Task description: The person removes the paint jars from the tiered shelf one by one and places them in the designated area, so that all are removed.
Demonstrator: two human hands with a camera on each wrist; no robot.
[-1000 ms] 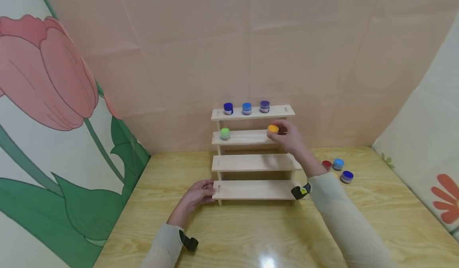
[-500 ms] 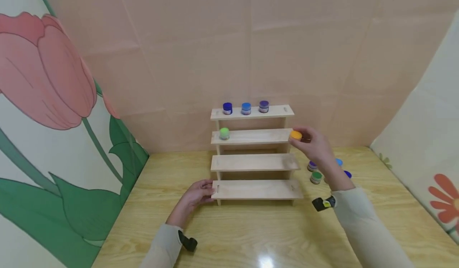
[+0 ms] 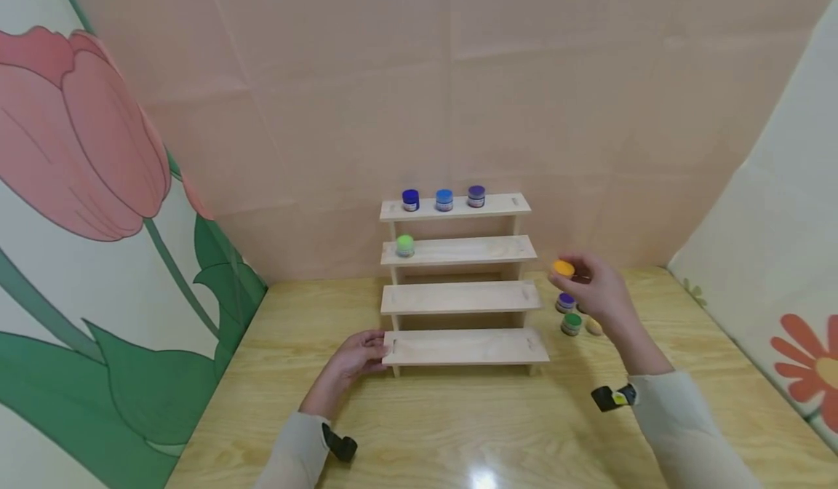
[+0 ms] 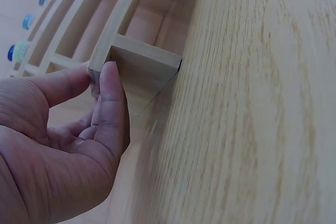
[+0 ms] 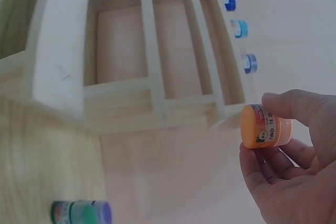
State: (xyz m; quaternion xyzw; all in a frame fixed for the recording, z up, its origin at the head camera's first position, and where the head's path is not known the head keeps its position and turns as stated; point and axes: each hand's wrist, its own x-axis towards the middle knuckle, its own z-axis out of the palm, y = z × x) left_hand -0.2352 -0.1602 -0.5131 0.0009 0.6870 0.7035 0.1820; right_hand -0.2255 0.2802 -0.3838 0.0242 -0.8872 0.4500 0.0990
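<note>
My right hand point(image 3: 599, 289) pinches a small orange paint jar point(image 5: 265, 127) between thumb and fingers, in the air to the right of the stepped wooden shelf point(image 3: 461, 297). With thumb and fingertips, my left hand point(image 3: 356, 356) grips the left end of the lowest board point(image 4: 107, 51). Dark blue point(image 3: 410, 200), light blue point(image 3: 444, 200) and purple point(image 3: 476, 196) jars stand in a row on the top board. A light green jar point(image 3: 405, 246) sits at the left of the second board.
On the table right of the shelf, below my right hand, stand a green jar point(image 3: 571, 324), a purple jar point(image 3: 566, 302) and a pale yellow-orange jar point(image 3: 593, 327), with others partly hidden by the hand. A pinkish sheet point(image 3: 327, 110) covers the wall behind.
My right hand has carried the orange jar from over the second board rightward and down, past the shelf's right end. My left hand keeps its grip on the lowest board.
</note>
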